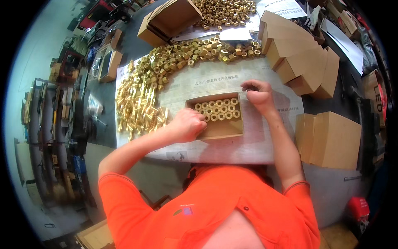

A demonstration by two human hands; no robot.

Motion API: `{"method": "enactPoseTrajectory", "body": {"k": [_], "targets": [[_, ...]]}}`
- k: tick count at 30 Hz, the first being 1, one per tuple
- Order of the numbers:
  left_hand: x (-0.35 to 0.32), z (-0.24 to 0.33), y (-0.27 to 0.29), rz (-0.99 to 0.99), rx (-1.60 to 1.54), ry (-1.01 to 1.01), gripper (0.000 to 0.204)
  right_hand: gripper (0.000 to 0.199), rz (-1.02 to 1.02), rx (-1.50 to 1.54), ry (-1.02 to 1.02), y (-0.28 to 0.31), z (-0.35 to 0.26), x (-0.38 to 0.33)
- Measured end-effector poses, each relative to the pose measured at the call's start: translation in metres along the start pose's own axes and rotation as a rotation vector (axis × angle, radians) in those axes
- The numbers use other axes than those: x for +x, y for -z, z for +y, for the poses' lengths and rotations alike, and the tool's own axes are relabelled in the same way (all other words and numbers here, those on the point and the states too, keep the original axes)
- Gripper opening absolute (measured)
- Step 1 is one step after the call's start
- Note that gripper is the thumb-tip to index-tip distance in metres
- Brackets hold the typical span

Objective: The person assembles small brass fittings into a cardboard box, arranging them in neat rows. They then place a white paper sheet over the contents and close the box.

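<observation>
A small cardboard box (226,133) lies on the newspaper in front of me. Rows of brass nuts (217,110), holes facing up, fill its far part, and bare cardboard shows at its near side. My left hand (188,125) reaches over the box's left wall with its fingers curled closed at the end of the nut rows. Whatever those fingers hold is hidden. Just beyond the box's right wall hovers my right hand (259,96), its fingers bent and a gap between them and the thumb. Nothing shows in it.
Slender brass pieces (139,106) are heaped at the left, and loose brass nuts (182,56) spread behind the box. More small nuts (226,12) lie at the back near an opened carton (170,20). Cardboard boxes (300,58) lean together at the right; another carton (336,139) stands nearer.
</observation>
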State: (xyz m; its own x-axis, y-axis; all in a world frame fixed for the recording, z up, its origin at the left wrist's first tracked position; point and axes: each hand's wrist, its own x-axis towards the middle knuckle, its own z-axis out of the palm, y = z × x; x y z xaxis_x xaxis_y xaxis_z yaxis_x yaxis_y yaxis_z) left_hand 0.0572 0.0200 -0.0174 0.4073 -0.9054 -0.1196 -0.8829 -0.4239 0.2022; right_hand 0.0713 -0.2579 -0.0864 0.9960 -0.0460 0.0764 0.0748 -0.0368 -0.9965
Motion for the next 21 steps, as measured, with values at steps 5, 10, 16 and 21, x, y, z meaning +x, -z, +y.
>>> {"method": "enactPoseTrajectory", "body": {"k": [5,10,16,21], "targets": [[0.004,-0.001,0.001,-0.041,0.082,-0.017,0.01,0.027,0.0,-0.057,0.023,0.0,-0.004,0.0],[0.004,0.001,0.007,-0.002,0.061,-0.009,0.013,0.027,0.009,-0.087,0.038,-0.001,0.002,0.003],[0.003,0.004,0.004,0.021,0.078,0.016,0.016,0.027,0.005,-0.05,0.009,-0.002,0.002,0.003],[0.009,-0.012,0.014,0.194,-0.147,0.134,0.01,0.028,-0.004,-0.044,-0.01,0.0,-0.003,0.001]]}}
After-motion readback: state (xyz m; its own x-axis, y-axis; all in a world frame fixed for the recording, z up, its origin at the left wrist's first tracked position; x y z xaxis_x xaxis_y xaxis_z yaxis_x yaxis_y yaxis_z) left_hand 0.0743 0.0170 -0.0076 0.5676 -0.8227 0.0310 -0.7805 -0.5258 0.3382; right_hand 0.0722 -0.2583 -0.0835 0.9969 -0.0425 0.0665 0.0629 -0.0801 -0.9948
